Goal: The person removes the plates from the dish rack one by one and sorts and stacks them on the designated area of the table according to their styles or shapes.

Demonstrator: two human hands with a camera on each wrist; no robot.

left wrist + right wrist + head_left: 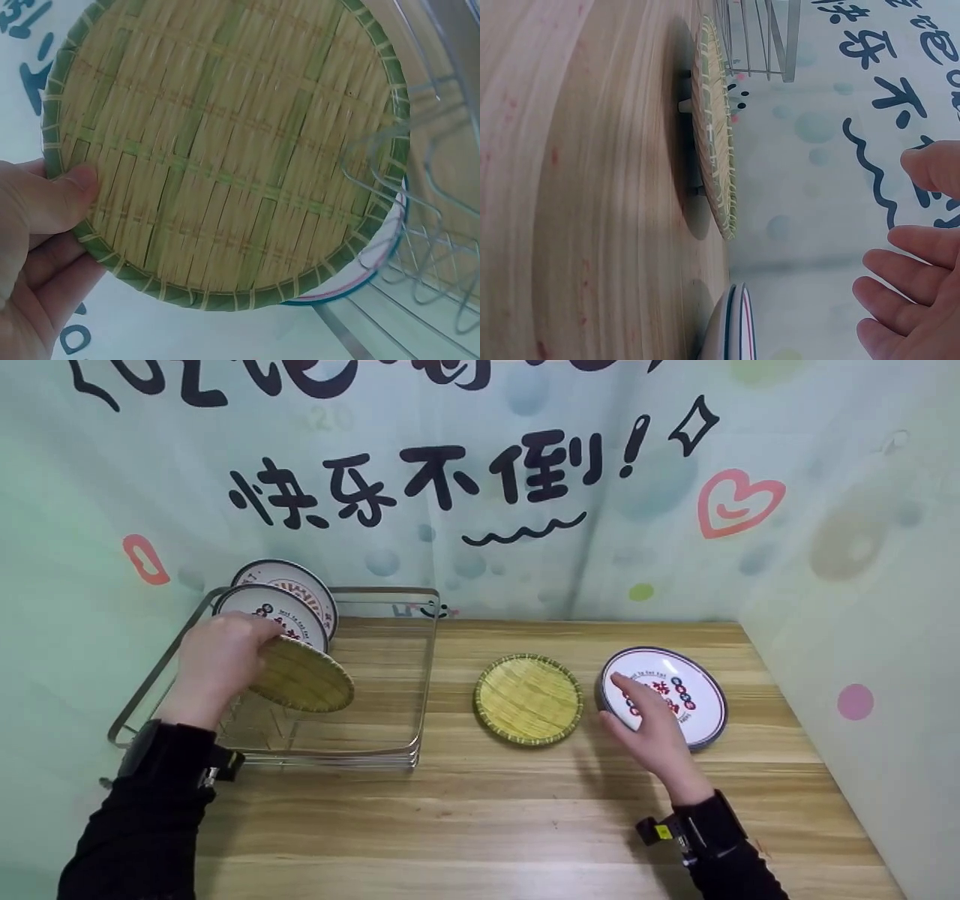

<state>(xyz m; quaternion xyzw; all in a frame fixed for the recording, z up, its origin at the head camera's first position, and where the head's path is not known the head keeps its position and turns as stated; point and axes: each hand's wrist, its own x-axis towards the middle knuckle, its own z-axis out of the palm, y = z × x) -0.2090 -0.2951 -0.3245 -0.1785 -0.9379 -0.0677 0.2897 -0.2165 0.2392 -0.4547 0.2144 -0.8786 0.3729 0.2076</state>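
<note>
My left hand [221, 660] pinches the rim of a round woven bamboo tray [225, 150], thumb on the woven face and fingers behind. The tray tilts over the wire dish rack [429, 660], in front of two white plates with dark rims. The nearer plate [244, 600] and the farther plate [277, 572] lean upright at the rack's back left. My right hand [656, 739] hovers with fingers extended and holds nothing. In the head view it overlaps white printed plates [701, 701] on the right; the right wrist view shows them stacked, below the hand.
A second round bamboo tray [529, 701] lies on the wooden table [480, 825] between the rack and the stacked plates. Behind the table hangs a pale printed cloth [480, 562]; another pale wall [862, 645] bounds the right side.
</note>
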